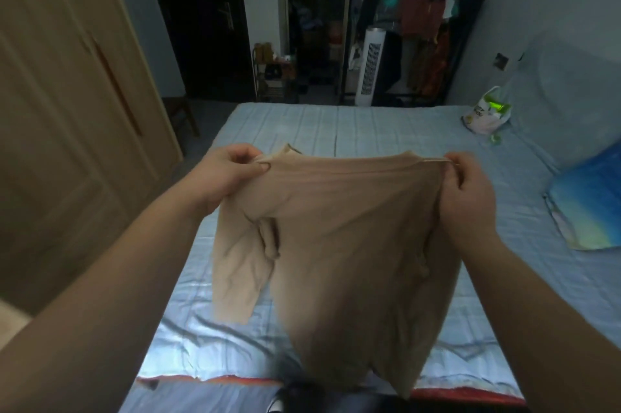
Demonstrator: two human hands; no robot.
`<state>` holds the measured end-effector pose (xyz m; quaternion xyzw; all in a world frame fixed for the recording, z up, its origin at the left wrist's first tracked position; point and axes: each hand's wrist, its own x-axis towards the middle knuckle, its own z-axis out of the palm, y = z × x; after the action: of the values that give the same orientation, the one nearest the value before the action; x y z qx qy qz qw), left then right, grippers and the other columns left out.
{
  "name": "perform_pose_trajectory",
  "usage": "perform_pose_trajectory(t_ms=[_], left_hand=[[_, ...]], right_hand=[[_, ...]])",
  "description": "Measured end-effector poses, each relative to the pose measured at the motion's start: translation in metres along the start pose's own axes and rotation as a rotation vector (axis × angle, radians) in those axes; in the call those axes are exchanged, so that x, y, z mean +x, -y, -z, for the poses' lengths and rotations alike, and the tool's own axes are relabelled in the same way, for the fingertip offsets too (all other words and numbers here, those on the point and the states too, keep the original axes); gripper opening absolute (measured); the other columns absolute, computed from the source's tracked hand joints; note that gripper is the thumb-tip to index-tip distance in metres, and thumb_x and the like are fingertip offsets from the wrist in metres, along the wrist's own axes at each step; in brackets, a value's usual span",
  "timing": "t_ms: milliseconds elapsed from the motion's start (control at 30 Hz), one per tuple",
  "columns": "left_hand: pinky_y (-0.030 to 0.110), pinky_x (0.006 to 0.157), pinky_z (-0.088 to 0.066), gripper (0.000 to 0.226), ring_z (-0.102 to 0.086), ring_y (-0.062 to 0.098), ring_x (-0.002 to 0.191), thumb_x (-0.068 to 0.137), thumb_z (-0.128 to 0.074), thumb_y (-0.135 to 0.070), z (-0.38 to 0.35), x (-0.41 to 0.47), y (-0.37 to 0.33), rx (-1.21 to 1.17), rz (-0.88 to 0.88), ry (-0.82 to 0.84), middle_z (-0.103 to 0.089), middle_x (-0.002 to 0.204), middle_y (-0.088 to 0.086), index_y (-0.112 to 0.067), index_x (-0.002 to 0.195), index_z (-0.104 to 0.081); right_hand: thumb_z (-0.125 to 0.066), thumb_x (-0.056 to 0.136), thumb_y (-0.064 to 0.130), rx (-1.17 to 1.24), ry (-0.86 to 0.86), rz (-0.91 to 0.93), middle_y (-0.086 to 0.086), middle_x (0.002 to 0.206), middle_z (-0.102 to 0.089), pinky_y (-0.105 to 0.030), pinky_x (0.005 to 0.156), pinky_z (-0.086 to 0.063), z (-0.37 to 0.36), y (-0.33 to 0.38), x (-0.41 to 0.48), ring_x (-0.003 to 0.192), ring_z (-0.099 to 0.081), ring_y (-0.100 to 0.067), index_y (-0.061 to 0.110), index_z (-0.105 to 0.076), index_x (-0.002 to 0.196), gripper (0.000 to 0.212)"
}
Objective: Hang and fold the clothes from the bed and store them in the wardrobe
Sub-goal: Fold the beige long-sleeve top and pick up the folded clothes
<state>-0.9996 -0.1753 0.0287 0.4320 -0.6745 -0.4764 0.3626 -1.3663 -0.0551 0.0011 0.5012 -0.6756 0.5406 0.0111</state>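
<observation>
A beige long-sleeved top (pixel 339 238) hangs spread out in the air above the bed (pixel 302 123). My left hand (pixel 228 174) pinches its left shoulder and my right hand (pixel 467 187) pinches its right shoulder, both at chest height. One sleeve dangles on the left side; the body of the top hangs down toward the near edge of the bed. The wardrobe (pixel 67 110) with its closed light-wood door stands on the left.
A white plastic bag (pixel 487 113) lies at the bed's far right, and a blue pillow (pixel 588 204) at the right edge. Beyond the bed stand a white tower fan (pixel 369 66), a rack of clothes (pixel 426 29) and dark doorways.
</observation>
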Motion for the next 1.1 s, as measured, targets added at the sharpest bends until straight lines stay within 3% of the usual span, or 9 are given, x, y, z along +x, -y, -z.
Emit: perform_pose_trajectory(t_ms=[100, 167, 233, 333, 467, 533, 700, 900, 1100], left_hand=[[0.016, 0.067, -0.047, 0.009, -0.062, -0.003, 0.072, 0.093, -0.066, -0.025, -0.003, -0.008, 0.012, 0.206, -0.099, -0.208, -0.071, 0.077, -0.015, -0.026, 0.086, -0.072], [0.015, 0.068, -0.042, 0.013, -0.058, -0.005, 0.075, 0.097, -0.059, -0.025, -0.001, -0.008, 0.021, 0.412, -0.170, -0.270, -0.068, 0.079, -0.019, -0.029, 0.087, -0.068], [0.022, 0.073, -0.037, 0.013, -0.056, 0.003, 0.085, 0.100, -0.054, -0.024, 0.001, 0.001, 0.033, 0.547, -0.219, -0.276, -0.064, 0.088, -0.017, -0.031, 0.095, -0.063], [0.027, 0.076, -0.037, 0.012, -0.055, 0.008, 0.088, 0.101, -0.050, -0.022, 0.004, 0.025, 0.057, 0.581, -0.224, -0.280, -0.062, 0.094, -0.013, -0.030, 0.101, -0.060], [0.010, 0.069, -0.034, 0.015, -0.050, -0.001, 0.081, 0.101, -0.050, -0.021, 0.009, 0.081, 0.089, 0.561, -0.224, -0.226, -0.061, 0.088, -0.014, -0.031, 0.096, -0.060], [0.011, 0.067, -0.032, 0.014, -0.049, 0.001, 0.081, 0.100, -0.053, -0.021, 0.010, 0.119, 0.110, 0.579, -0.169, -0.157, -0.060, 0.086, -0.012, -0.030, 0.092, -0.061], [0.025, 0.075, -0.035, 0.018, -0.061, 0.024, 0.099, 0.097, -0.056, -0.012, -0.008, 0.225, 0.190, 0.539, 0.148, -0.059, -0.071, 0.104, 0.010, -0.008, 0.102, -0.072], [0.034, 0.085, -0.043, 0.025, -0.059, 0.037, 0.111, 0.099, -0.045, -0.005, -0.075, 0.317, 0.317, 0.493, 0.482, 0.005, -0.065, 0.117, 0.025, 0.004, 0.111, -0.065], [0.042, 0.093, -0.039, 0.018, -0.057, 0.035, 0.110, 0.098, -0.041, -0.017, -0.124, 0.366, 0.452, 0.601, 0.559, -0.075, -0.065, 0.112, 0.014, -0.019, 0.102, -0.059]], right_hand=[[-0.043, 0.097, 0.030, -0.155, 0.015, 0.149, 0.021, 0.083, -0.049, -0.025, 0.062, -0.034, -0.003, -0.007, -0.012, 0.075, -0.044, 0.001, 0.032, -0.054, 0.104, 0.013], [-0.040, 0.096, 0.035, -0.276, 0.058, 0.237, 0.013, 0.082, -0.054, -0.030, 0.064, -0.032, -0.006, -0.013, -0.007, 0.074, -0.052, -0.016, 0.029, -0.052, 0.100, 0.014], [-0.038, 0.096, 0.038, -0.370, 0.087, 0.299, -0.004, 0.082, -0.063, -0.032, 0.062, -0.033, -0.013, -0.021, 0.006, 0.074, -0.060, -0.033, 0.027, -0.050, 0.097, 0.016], [-0.036, 0.096, 0.039, -0.442, 0.135, 0.315, -0.008, 0.081, -0.062, -0.033, 0.061, -0.032, -0.033, -0.031, 0.033, 0.072, -0.061, -0.037, 0.026, -0.047, 0.094, 0.017], [-0.035, 0.095, 0.042, -0.562, 0.212, 0.313, -0.004, 0.077, -0.059, -0.033, 0.060, -0.032, -0.072, -0.051, 0.079, 0.071, -0.060, -0.035, 0.025, -0.049, 0.097, 0.022], [-0.034, 0.094, 0.043, -0.611, 0.289, 0.307, -0.007, 0.080, -0.064, -0.033, 0.060, -0.032, -0.100, -0.067, 0.103, 0.072, -0.062, -0.035, 0.027, -0.048, 0.099, 0.022], [-0.037, 0.098, 0.039, -0.685, 0.524, 0.095, -0.007, 0.093, -0.065, -0.035, 0.062, -0.035, -0.203, -0.141, 0.133, 0.083, -0.063, -0.033, 0.029, -0.046, 0.097, 0.013], [-0.041, 0.100, 0.021, -0.497, 0.583, -0.383, -0.004, 0.075, -0.051, -0.034, 0.064, -0.030, -0.338, -0.257, 0.111, 0.075, -0.052, -0.030, 0.014, -0.053, 0.090, 0.017], [-0.032, 0.098, 0.041, -0.579, 0.512, -0.412, 0.009, 0.069, -0.046, -0.031, 0.054, -0.028, -0.427, -0.366, 0.074, 0.059, -0.043, -0.012, 0.024, -0.042, 0.083, 0.024]])
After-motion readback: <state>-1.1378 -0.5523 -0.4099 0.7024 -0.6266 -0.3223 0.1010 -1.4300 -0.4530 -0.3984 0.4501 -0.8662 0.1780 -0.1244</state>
